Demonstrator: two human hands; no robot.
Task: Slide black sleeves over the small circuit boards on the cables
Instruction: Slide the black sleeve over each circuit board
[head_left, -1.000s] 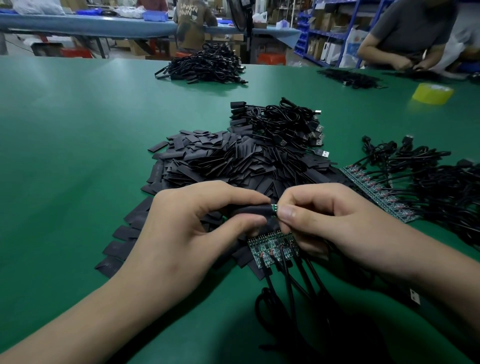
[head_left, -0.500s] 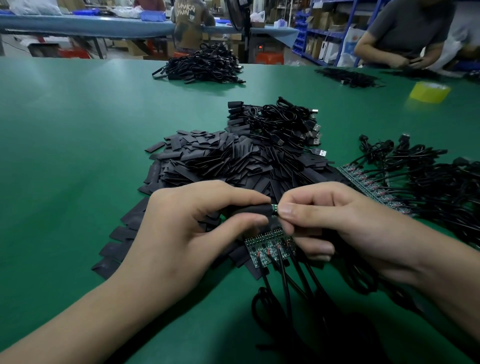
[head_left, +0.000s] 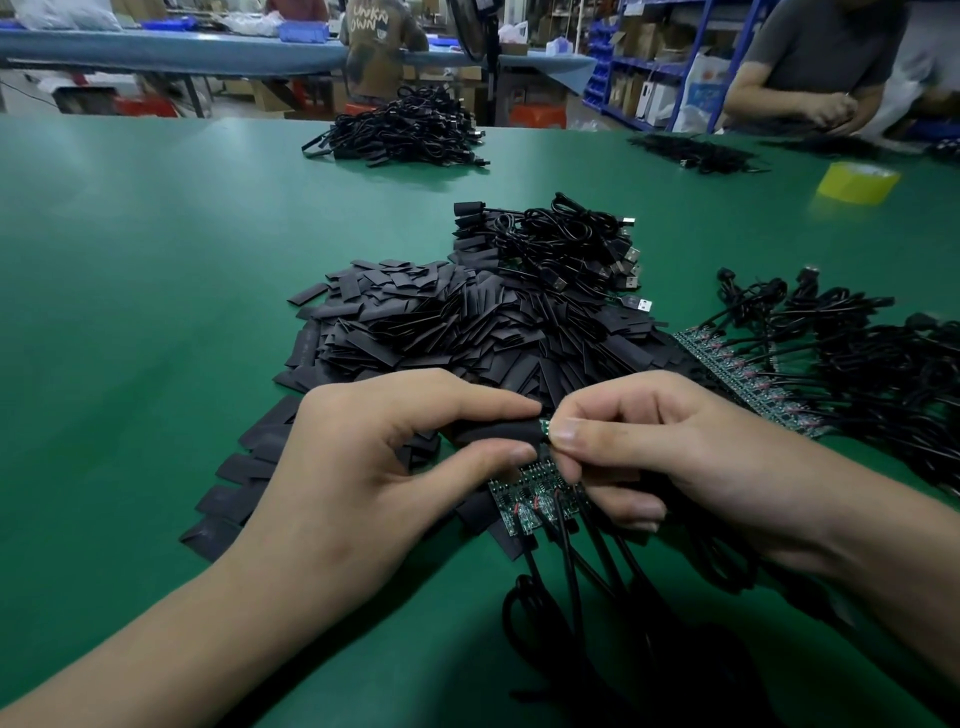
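My left hand (head_left: 363, 457) pinches a black sleeve (head_left: 493, 432) between thumb and forefinger. My right hand (head_left: 675, 457) pinches a small green circuit board (head_left: 545, 428) whose tip shows at the sleeve's mouth; most of the board is inside the sleeve or hidden by my fingers. Just below my fingers a short row of bare green boards (head_left: 535, 499) lies on the mat, their black cables (head_left: 566, 597) running toward me. A big pile of flat black sleeves (head_left: 457, 327) lies right behind my hands.
A long strip of boards with cables (head_left: 748, 379) lies to the right, and a bundle of USB cables (head_left: 571, 249) behind the pile. Farther back are another cable heap (head_left: 405, 135), a yellow tape roll (head_left: 857, 182) and a person's hands (head_left: 826, 111) working at the table's far right.
Both hands keep the same grip. The board's visible green tip has stayed about the same; the view has shifted slightly.
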